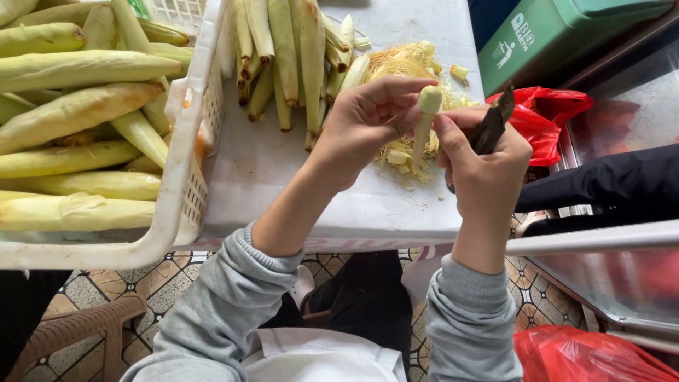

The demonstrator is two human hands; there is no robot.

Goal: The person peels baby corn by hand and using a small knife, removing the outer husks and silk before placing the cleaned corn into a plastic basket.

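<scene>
Pale yellow-green, the peeled baby corn [426, 113] stood upright between my two hands, above the near part of the white table [283, 177]. My left hand [364, 124] pinched it near the blunt top, thumb and forefinger closed on the cob, the other fingers curled loosely behind. My right hand [481, 166] touched it from the other side with the thumb tip, while the rest of its fingers were pressed tight around the dark handle of a small knife [493, 124], whose worn blade pointed up and away from me.

Just behind the cob lay a heap of yellow silk and trimmed husk scraps [407, 67] on the table. Further back, a row of partly husked ears [290, 56] rested side by side with their tips toward me. To my left, a white plastic crate [185, 163] sat with its corner on the table, filled with unhusked corn [78, 113] in pale green leaves.

Off to my right hung a red plastic bag [544, 120], with a green bin [559, 35] beyond it. Both my grey sleeves [226, 311] were pushed up the forearms, and patterned floor tiles [163, 283] showed below the table.
</scene>
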